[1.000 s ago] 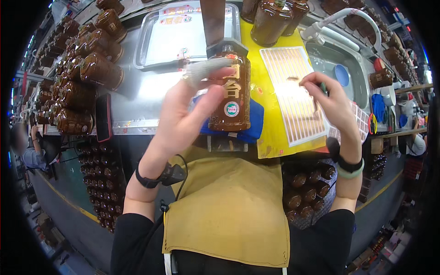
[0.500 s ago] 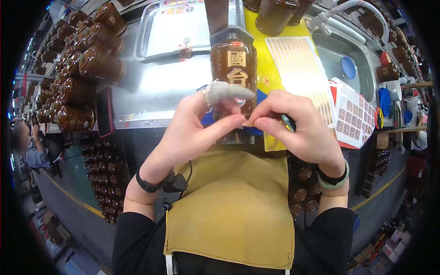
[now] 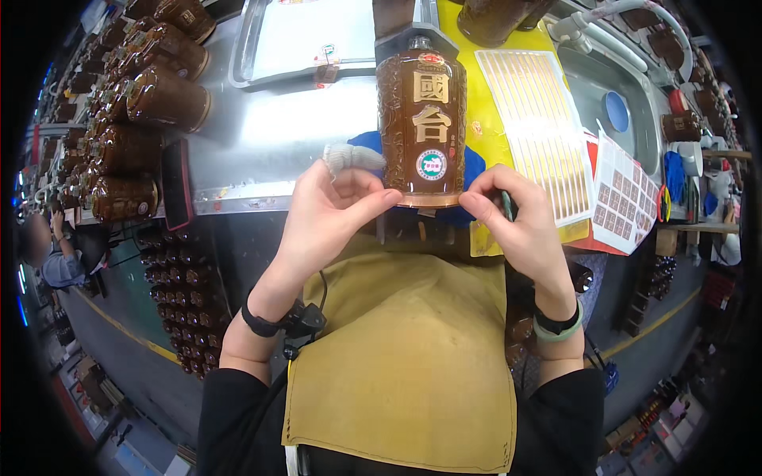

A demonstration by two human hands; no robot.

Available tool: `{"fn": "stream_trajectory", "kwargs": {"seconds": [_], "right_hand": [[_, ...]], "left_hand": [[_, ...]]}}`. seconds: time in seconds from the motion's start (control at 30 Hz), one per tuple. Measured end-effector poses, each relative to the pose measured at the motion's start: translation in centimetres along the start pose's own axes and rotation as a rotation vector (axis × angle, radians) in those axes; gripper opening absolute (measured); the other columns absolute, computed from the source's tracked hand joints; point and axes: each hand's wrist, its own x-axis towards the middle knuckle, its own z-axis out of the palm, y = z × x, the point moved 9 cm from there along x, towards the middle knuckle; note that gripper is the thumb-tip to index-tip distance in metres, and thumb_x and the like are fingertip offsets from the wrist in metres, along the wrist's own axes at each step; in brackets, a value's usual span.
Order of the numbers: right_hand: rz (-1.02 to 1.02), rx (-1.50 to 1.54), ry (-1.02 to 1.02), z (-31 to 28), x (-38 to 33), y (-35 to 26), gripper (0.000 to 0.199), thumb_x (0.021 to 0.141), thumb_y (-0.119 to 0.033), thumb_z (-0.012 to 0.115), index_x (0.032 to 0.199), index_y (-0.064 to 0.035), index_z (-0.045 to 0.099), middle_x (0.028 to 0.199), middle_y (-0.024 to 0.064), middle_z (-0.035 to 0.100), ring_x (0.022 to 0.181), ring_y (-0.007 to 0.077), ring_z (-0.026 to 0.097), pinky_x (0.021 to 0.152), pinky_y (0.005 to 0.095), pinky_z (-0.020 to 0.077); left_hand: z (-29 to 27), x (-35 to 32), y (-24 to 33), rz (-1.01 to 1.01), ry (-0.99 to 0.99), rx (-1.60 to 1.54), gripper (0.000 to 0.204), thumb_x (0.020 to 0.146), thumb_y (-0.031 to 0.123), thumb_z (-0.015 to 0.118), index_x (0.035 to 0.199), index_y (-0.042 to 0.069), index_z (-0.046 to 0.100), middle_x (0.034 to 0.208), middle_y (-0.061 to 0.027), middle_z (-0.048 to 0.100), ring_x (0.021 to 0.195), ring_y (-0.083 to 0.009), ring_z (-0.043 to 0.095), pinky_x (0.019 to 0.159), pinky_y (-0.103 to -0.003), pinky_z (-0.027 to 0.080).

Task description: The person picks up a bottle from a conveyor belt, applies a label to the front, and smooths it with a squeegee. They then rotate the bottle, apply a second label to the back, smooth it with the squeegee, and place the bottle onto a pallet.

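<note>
A brown glazed bottle (image 3: pixel 395 143) with raised gold characters and a round green-and-white sticker (image 3: pixel 431 164) lies with its base toward me on a blue cloth (image 3: pixel 475 164). Along its base edge runs a thin gold strip (image 3: pixel 429 201). My left hand (image 3: pixel 337 202), a grey knitted cover (image 3: pixel 349 156) on one finger, pinches the strip's left end at the base corner. At the opposite corner, my right hand (image 3: pixel 520 214) pinches the other end between thumb and finger. A dark slim tool (image 3: pixel 507 205) is tucked in the right hand; its kind is mostly hidden.
A sheet of gold strips (image 3: pixel 540 131) lies on a yellow mat (image 3: pixel 496 151) to the right, near a sticker sheet (image 3: pixel 623 194) and a sink (image 3: pixel 591 75). Several brown bottles (image 3: pixel 167 99) crowd the left, beside a phone (image 3: pixel 178 182). A metal tray (image 3: pixel 246 59) is behind.
My hands have moved apart, from together in front of the bottle to its two base corners. The gold strip now stretches along the base, and the round sticker shows fully.
</note>
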Motion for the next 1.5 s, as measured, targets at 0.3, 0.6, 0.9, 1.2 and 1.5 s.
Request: {"fn": "stream_trajectory", "kwargs": {"seconds": [0.3,0.6,0.9,1.2,1.5], "right_hand": [[0.015,0.030,0.034,0.0,-0.1,0.5,0.019,0.092,-0.013,0.076,0.089,0.0029,0.066,0.080,0.0080,0.065,0.074,0.0172,0.058,0.071,0.0309,0.0471],[0.081,0.129,0.069,0.4,-0.4,1.4,0.019,0.091,-0.014,0.077,0.088,0.0018,0.066,0.079,0.0030,0.060,0.073,0.0122,0.051,0.069,0.0281,0.0426],[0.056,0.119,0.079,0.3,-0.4,1.5,0.019,0.090,-0.013,0.078,0.087,0.0013,0.066,0.079,0.0031,0.058,0.073,0.0130,0.051,0.069,0.0284,0.0419],[0.046,0.104,0.081,0.3,-0.4,1.4,0.019,0.090,-0.012,0.078,0.087,0.0011,0.066,0.079,0.0033,0.058,0.074,0.0133,0.052,0.070,0.0287,0.0430],[0.047,0.108,0.084,0.3,-0.4,1.4,0.018,0.090,-0.012,0.078,0.086,0.0008,0.066,0.078,0.0031,0.058,0.074,0.0132,0.052,0.070,0.0289,0.0427]], "left_hand": [[-0.1,-0.1,-0.2,-0.036,0.022,-0.051,0.038,0.090,0.000,0.078,0.123,0.001,0.058,0.096,-0.0046,0.069,0.091,-0.0114,0.070,0.081,-0.025,0.057],[0.0,-0.4,0.1,-0.032,0.056,-0.060,0.039,0.089,0.000,0.079,0.123,0.001,0.059,0.095,-0.0032,0.066,0.090,-0.0103,0.066,0.083,-0.025,0.055],[0.0,-0.6,-0.3,-0.066,0.016,-0.085,0.041,0.090,0.000,0.078,0.125,0.001,0.058,0.098,-0.0034,0.066,0.094,-0.0104,0.067,0.086,-0.026,0.056],[0.0,-0.7,-0.5,-0.077,0.034,-0.097,0.040,0.091,0.001,0.078,0.125,0.001,0.057,0.099,-0.0038,0.066,0.094,-0.0104,0.067,0.086,-0.026,0.056],[0.2,-0.8,-0.5,-0.069,0.042,-0.117,0.042,0.091,0.000,0.077,0.127,0.001,0.056,0.100,-0.0041,0.065,0.094,-0.0105,0.067,0.086,-0.025,0.056]]}}
